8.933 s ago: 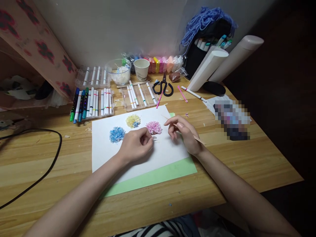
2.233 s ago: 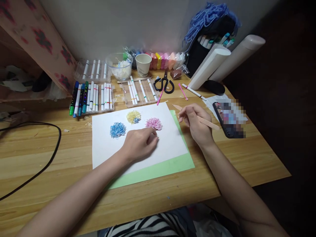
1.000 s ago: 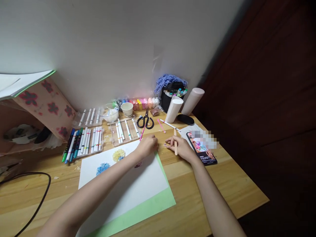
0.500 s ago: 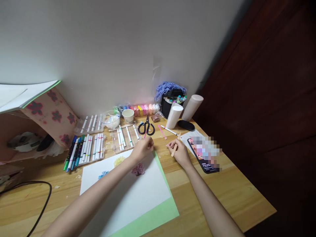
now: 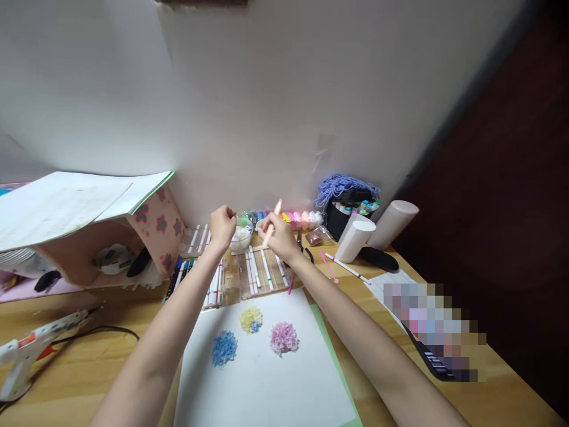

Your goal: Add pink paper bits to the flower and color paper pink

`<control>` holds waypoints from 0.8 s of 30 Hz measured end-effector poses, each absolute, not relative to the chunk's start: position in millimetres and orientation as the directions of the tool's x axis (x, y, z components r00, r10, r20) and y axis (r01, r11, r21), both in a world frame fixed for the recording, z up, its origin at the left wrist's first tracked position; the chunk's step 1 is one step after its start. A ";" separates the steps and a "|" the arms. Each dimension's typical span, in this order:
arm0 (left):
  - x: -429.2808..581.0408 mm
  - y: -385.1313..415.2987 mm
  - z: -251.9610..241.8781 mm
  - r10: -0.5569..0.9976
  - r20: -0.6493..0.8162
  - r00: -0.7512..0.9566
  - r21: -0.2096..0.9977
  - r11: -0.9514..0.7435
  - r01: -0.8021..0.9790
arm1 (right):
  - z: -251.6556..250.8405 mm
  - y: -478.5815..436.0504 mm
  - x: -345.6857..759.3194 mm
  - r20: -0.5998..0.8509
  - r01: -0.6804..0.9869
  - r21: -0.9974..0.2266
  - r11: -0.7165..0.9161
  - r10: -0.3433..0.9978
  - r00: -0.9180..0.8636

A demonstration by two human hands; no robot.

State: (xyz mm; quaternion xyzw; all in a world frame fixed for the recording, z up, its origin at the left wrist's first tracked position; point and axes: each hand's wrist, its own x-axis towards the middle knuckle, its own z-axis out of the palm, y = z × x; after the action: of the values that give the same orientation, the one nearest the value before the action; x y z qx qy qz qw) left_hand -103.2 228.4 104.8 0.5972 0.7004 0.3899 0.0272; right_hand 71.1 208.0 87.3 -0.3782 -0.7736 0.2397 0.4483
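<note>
Head cam: R hand (image 5: 280, 237) grips a wooden stick (image 5: 272, 222), held tilted w/ its upper end pointing up past the fingers. L hand (image 5: 222, 226) is raised & curled in; can't tell if anything's pinched in it. B/w the hands in view sits a clear bowl (image 5: 240, 245) w/ crumpled white stuff inside; can't tell if either hand touches it. Paper cup (image 5: 259, 224) is mostly hidden behind R hand, contents not visible.

Nearer the person: clear front tray (image 5: 272, 292) w/ a few white markers in a loose row. Left tray (image 5: 217, 305) is packed w/ white & dark markers, partly under L forearm. Back tray (image 5: 185, 249) holds a few more white ones.

Along the wall: clear bag (image 5: 306, 219) of multicolour packs, then a brown packet (image 5: 315, 238). Black holder (image 5: 335, 222) is full of markers, w/ blue yarn (image 5: 342, 187) heaped on top. Pink floral box (image 5: 151, 228) at far left has a white-and-dark item (image 5: 111, 260) inside.

White sheet (image 5: 267, 391) lies b/w the forearms, w/ blue (image 5: 224, 349), yellow (image 5: 251, 319) & pink (image 5: 284, 338) shredded clumps on it, well apart from both hands.
</note>
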 end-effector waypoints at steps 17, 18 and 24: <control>-159.1 -39.7 35.7 0.981 0.091 -0.170 0.637 0.074 0.767 | 38.6 117.7 182.0 0.113 0.577 -0.707 0.409 0.871 -0.478; -162.2 -53.9 25.9 0.956 0.021 -0.292 0.687 0.198 0.699 | 29.7 100.6 192.8 0.070 0.574 -0.739 0.352 0.888 -0.454; -160.4 -80.5 7.3 0.797 -0.336 -0.502 0.879 0.456 0.137 | -7.6 29.2 211.5 -0.003 0.445 -0.884 0.142 0.951 -0.310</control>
State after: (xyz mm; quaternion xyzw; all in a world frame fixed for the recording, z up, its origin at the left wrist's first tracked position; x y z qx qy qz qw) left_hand -160.4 -80.5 7.3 0.3082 0.7576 0.4206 0.3926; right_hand 211.5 29.2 -7.6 -0.5037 -0.6928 0.4185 0.3020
